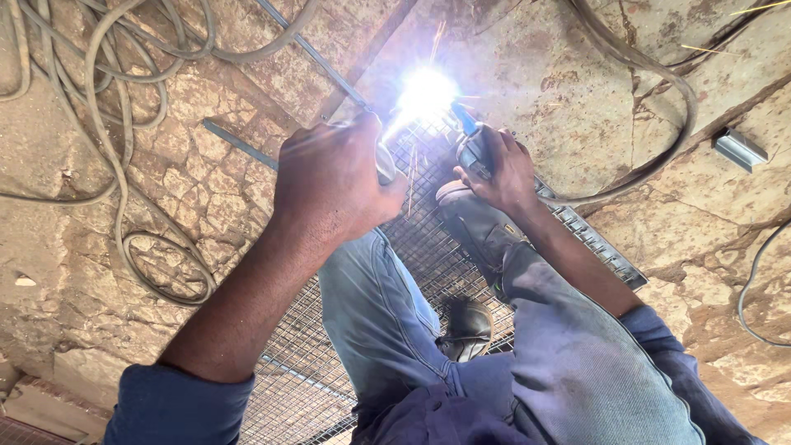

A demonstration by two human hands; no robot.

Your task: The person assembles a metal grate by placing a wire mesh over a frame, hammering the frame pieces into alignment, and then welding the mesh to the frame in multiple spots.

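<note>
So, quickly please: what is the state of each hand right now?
Left hand: closed around a pale handle near the bright welding arc; what the tool is cannot be told.
Right hand: closed on the electrode holder, above the wire mesh panel.

Weld point: we lose it in white glare [426, 92] between our hands.
Left hand [334, 185]: covers whatever we grip.

Rough welding yard, I'd say.
I see cracked stone floor [189, 189] under a wire mesh panel [428, 255], welding glare [426, 92] at its far edge, cables [107, 99] coiled left of it.
</note>
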